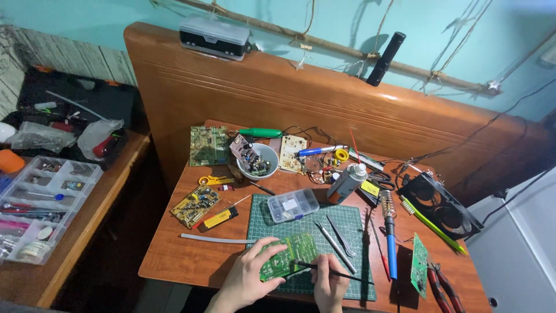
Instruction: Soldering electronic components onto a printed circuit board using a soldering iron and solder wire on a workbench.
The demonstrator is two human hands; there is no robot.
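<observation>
Green flat circuit board (pixel 285 257) is lying on the green cutting mat (pixel 353 220), clamped under the left hand's fingers (pixel 272 253). Right hand's fingers (pixel 324 268) are pinching a thin black tool (pixel 333 270), tip pointing left at the board.

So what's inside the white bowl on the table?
The white bowl holds a small circuit board leaning out over its rim, plus a few small electronic parts. The bowl's bottom is covered by them.

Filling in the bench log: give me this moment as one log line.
left hand: holds green circuit board | right hand: holds thin black tool, tip on board | surface: green cutting mat
</observation>
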